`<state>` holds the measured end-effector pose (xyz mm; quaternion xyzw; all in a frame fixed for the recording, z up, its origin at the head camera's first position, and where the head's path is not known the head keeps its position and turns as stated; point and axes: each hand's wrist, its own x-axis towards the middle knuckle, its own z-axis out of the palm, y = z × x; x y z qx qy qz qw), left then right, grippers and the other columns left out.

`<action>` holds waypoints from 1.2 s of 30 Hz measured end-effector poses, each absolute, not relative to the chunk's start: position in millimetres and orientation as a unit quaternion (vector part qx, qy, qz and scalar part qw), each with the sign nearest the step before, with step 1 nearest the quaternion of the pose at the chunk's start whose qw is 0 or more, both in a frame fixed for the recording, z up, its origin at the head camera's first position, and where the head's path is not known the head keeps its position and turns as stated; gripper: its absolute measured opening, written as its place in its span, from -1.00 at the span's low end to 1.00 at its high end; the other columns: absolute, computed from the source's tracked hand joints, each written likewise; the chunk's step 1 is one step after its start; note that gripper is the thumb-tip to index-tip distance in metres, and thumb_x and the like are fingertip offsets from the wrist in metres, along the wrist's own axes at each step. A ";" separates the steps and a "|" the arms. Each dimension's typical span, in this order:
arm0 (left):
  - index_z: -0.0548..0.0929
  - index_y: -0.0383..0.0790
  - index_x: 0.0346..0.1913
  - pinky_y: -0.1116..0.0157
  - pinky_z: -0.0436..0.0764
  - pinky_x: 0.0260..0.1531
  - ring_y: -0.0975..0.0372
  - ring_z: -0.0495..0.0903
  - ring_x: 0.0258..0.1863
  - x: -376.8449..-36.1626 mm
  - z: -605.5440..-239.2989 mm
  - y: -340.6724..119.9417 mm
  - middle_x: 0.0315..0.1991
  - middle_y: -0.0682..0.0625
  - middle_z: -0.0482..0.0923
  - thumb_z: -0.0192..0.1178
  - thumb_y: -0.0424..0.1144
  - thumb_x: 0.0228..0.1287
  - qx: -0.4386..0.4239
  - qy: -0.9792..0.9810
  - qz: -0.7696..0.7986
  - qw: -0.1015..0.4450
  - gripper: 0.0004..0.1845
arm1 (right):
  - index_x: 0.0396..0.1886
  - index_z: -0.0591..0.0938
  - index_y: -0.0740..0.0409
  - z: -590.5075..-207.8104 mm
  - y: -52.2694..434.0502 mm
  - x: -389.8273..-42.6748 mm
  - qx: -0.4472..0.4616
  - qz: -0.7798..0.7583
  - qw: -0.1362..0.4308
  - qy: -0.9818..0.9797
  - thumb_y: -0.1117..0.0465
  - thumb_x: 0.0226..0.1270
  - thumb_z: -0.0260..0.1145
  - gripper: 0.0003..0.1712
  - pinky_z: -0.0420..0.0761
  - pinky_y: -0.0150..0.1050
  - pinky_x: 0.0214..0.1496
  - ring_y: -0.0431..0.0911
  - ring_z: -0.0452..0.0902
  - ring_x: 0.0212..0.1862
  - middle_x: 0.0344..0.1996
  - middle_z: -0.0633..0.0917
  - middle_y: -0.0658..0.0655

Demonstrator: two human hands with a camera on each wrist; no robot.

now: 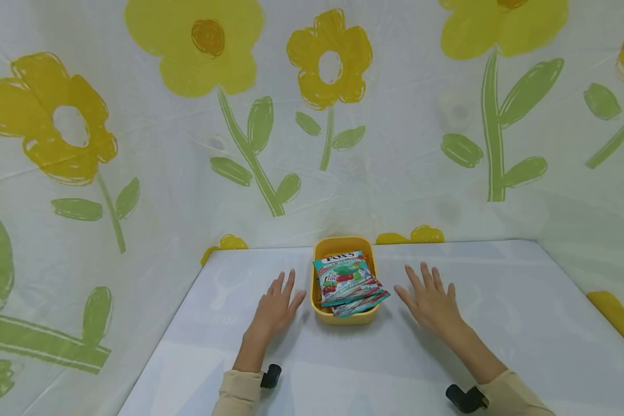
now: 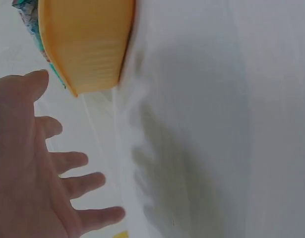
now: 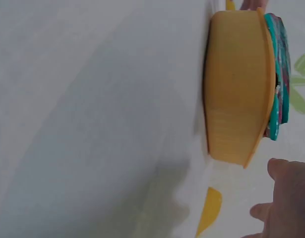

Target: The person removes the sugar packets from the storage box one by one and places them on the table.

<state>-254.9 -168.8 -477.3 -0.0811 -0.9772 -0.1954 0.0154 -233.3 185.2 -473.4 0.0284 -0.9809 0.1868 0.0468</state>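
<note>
A yellow plastic basket (image 1: 346,318) stands on the white table, heaped with candy bags. On top lies a teal and red Fox's candy bag (image 1: 343,277), with another bag partly hidden beneath it. My left hand (image 1: 274,309) hovers just left of the basket, fingers spread and holding nothing. To the right of the basket is my right hand (image 1: 434,300), also spread and touching nothing. In the left wrist view the left thumb (image 2: 35,84) points toward the basket's side. The right wrist view shows the basket wall (image 3: 236,84) with bags bulging over its rim.
The white table (image 1: 322,370) runs back to a curtain (image 1: 395,133) printed with yellow flowers, right behind the basket. The curtain also hangs along both sides. A black wrist device (image 1: 271,377) sits at the left sleeve, and another black device (image 1: 465,398) at the right.
</note>
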 end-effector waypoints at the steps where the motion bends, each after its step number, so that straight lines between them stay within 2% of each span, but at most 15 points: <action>1: 0.03 -0.02 0.57 -0.32 0.24 0.36 -0.17 0.10 0.50 -255.5 -477.6 -168.3 0.56 -0.21 0.02 -0.20 0.25 0.48 -0.080 -0.974 -0.210 0.013 -0.26 | 0.56 0.09 0.12 -471.7 184.4 -234.0 0.027 0.193 0.043 -0.980 -0.35 0.45 -0.11 -0.10 -0.15 0.62 0.36 0.45 -0.20 0.51 0.52 -0.03 0.46; 6: 0.06 0.02 0.56 -0.31 0.35 0.30 -0.14 0.22 0.46 -258.9 -479.6 -164.9 0.52 -0.19 0.14 -0.23 0.31 0.45 -0.067 -0.960 -0.271 0.003 -0.24 | 0.55 0.08 0.14 -462.7 177.9 -239.3 0.028 0.214 0.040 -0.976 -0.39 0.47 -0.24 -0.08 0.07 0.60 0.32 0.51 -0.07 0.46 0.50 0.00 0.50; 11: 0.23 -0.06 0.51 -0.25 0.45 0.25 -0.13 0.36 0.36 -263.4 -479.1 -159.8 0.42 -0.23 0.29 -0.12 0.25 0.45 -0.072 -0.945 -0.317 0.028 -0.29 | 0.54 0.11 0.16 -453.7 169.9 -245.8 0.031 0.245 0.051 -0.968 -0.36 0.49 -0.23 -0.12 0.31 0.53 0.23 0.51 0.15 0.37 0.47 0.10 0.51; 16: 0.33 -0.12 0.45 -0.15 0.57 0.15 -0.07 0.54 0.19 -269.3 -476.4 -153.3 0.32 -0.23 0.40 0.00 0.17 0.44 -0.078 -0.924 -0.372 0.040 -0.34 | 0.51 0.18 0.18 -445.1 161.1 -252.3 0.029 0.285 0.062 -0.956 -0.34 0.49 -0.18 -0.13 0.40 0.43 0.25 0.42 0.27 0.33 0.41 0.22 0.49; 19: 0.34 -0.15 0.44 -0.06 0.65 0.07 -0.05 0.58 0.13 -271.9 -475.3 -149.6 0.29 -0.26 0.43 0.04 0.12 0.43 -0.082 -0.915 -0.394 0.039 -0.36 | 0.50 0.20 0.18 -440.5 155.1 -255.8 0.027 0.307 0.062 -0.949 -0.36 0.47 -0.18 -0.12 0.41 0.41 0.27 0.38 0.30 0.33 0.39 0.26 0.48; 23: 0.30 -0.16 0.46 0.16 0.77 -0.19 -0.07 0.58 0.11 -273.3 -475.2 -146.5 0.29 -0.30 0.40 0.07 0.08 0.43 -0.089 -0.897 -0.433 0.023 -0.34 | 0.48 0.22 0.21 -435.6 146.5 -261.4 0.032 0.330 0.063 -0.941 -0.31 0.50 -0.15 -0.16 0.39 0.39 0.30 0.35 0.32 0.32 0.36 0.30 0.46; 27: 0.24 -0.14 0.49 0.30 0.77 -0.41 -0.09 0.58 0.09 -273.7 -476.1 -144.6 0.30 -0.31 0.37 0.09 0.01 0.44 -0.099 -0.878 -0.468 0.012 -0.35 | 0.45 0.27 0.23 -431.8 138.6 -266.8 0.042 0.356 0.069 -0.931 -0.24 0.53 -0.11 -0.24 0.47 0.30 0.25 0.28 0.42 0.23 0.31 0.38 0.43; 36: 0.18 -0.08 0.52 0.32 0.77 -0.45 -0.07 0.58 0.11 -275.4 -477.7 -137.5 0.30 -0.27 0.37 0.11 -0.15 0.44 -0.097 -0.871 -0.481 -0.003 -0.35 | 0.39 0.35 0.22 -433.2 121.5 -274.5 0.059 0.373 0.067 -0.923 -0.16 0.52 0.01 -0.32 0.63 0.13 0.02 0.16 0.55 0.01 0.22 0.50 0.40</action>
